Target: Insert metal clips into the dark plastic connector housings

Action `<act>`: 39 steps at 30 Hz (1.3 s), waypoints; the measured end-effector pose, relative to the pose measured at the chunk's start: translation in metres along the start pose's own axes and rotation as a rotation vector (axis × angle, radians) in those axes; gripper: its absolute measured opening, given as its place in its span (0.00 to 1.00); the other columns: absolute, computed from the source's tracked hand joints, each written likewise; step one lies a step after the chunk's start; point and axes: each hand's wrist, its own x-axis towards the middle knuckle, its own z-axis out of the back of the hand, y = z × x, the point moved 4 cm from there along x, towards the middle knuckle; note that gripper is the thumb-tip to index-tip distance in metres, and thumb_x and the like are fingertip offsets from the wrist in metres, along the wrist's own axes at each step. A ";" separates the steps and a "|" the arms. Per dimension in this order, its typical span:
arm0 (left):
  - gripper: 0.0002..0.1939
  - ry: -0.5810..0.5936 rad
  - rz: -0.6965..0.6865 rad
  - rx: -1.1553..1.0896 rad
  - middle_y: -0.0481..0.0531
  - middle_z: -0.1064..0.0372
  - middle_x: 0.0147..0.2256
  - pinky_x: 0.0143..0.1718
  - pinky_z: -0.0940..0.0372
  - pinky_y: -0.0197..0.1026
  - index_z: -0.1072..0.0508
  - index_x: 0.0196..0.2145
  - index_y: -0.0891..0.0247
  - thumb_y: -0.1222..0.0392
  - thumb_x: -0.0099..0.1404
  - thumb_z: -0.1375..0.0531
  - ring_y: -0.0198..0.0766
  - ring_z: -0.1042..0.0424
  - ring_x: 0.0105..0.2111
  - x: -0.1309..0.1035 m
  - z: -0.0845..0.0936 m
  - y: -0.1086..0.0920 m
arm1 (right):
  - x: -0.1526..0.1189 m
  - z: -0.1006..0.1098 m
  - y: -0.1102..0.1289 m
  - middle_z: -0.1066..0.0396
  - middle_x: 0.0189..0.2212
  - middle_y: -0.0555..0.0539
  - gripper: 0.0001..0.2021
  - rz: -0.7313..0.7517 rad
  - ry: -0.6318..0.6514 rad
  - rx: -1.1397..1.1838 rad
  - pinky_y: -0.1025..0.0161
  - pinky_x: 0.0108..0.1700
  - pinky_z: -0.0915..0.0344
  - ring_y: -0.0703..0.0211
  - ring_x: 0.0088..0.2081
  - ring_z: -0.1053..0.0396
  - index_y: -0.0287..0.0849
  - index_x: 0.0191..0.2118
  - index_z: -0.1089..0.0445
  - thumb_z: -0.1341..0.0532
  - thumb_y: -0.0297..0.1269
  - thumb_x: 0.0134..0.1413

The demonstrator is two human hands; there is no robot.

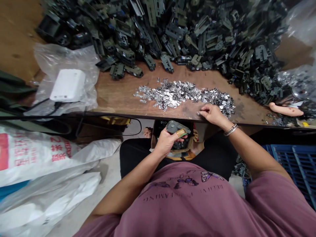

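My left hand (166, 142) is closed around a dark grey plastic part (174, 126) above my lap, its thumb wrapped in tan and green tape (181, 133). Over the table's front edge, my right hand (212, 115) has thumb and forefinger pinched together on a small shiny metal piece (198, 113); its exact shape is too small to tell. Just beyond those fingers lies a loose heap of small silvery metal clips (172, 93), spread along the wooden table (116, 95). A bin (154, 135) with dark parts in it stands between my knees, partly hidden by my left hand.
A large pile of dark grey plastic parts (172, 33) covers the back of the table. At left, a white box (68, 85) with a cable rests on clear plastic. White sacks (37, 154) lie at lower left, and a blue crate (296, 161) stands at right.
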 end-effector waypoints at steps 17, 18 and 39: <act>0.20 0.057 -0.518 0.493 0.56 0.23 0.44 0.45 0.32 0.42 0.29 0.40 0.61 0.57 0.51 0.29 0.41 0.24 0.41 -0.015 -0.007 -0.023 | -0.065 0.001 0.101 0.27 0.26 0.48 0.08 0.452 0.115 0.020 0.63 0.34 0.36 0.61 0.28 0.31 0.43 0.30 0.27 0.42 0.29 0.54; 0.20 0.066 -0.523 0.506 0.56 0.23 0.44 0.46 0.32 0.42 0.29 0.40 0.61 0.57 0.52 0.29 0.42 0.24 0.42 -0.017 -0.006 -0.023 | -0.066 0.001 0.101 0.26 0.27 0.48 0.08 0.465 0.136 0.020 0.63 0.35 0.35 0.60 0.29 0.30 0.44 0.31 0.26 0.42 0.29 0.55; 0.20 0.027 -0.407 0.611 0.52 0.22 0.37 0.37 0.32 0.38 0.26 0.38 0.62 0.53 0.49 0.29 0.37 0.26 0.33 -0.038 0.010 -0.022 | -0.096 -0.032 0.101 0.25 0.32 0.45 0.08 0.642 0.049 0.098 0.63 0.34 0.31 0.60 0.32 0.28 0.43 0.40 0.30 0.46 0.29 0.61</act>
